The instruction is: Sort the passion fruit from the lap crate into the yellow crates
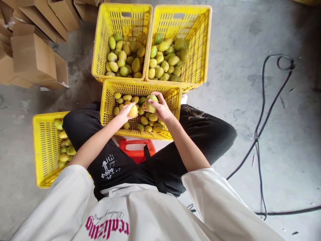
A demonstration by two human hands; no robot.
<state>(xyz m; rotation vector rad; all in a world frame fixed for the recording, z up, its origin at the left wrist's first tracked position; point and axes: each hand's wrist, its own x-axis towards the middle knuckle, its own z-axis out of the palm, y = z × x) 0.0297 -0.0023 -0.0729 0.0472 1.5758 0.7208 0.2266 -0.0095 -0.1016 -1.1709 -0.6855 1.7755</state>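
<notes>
Holding two fruits in all, one in each hand. Gripping one yellow fruit (132, 111) in the left hand (123, 112), with fingers curled around it. Gripping one green fruit (151, 103) in the right hand (162, 106), with fingers wrapped around it too. Held near each other but not touching, up over the near crate (107, 115). Plain yellow on the left; mostly green with a bit of yellow, and bigger-looking, on the right.

Inside the near crate, lots of oval fruits (144, 120), yellow and green, lying loose. Too hidden by the hands to count for sure.

Counting crates: four, all yellow, with little holes in the walls. Just past the near crate, two side by side: the far left crate (104, 36) and the far right crate (198, 50). In both, a pile of yellow and green fruits, heaped more to the left in the right one. Beside the left knee, the side crate (46, 149), with more fruits, partly hidden.

Around the near crate, two legs in black trousers (213, 134). Between them, one red plastic thing (136, 157) with a hole. Farther off, on the gray floor (240, 40), many brown cardboard boxes (33, 57) at the left and black cord (263, 87) in loops at the right.
</notes>
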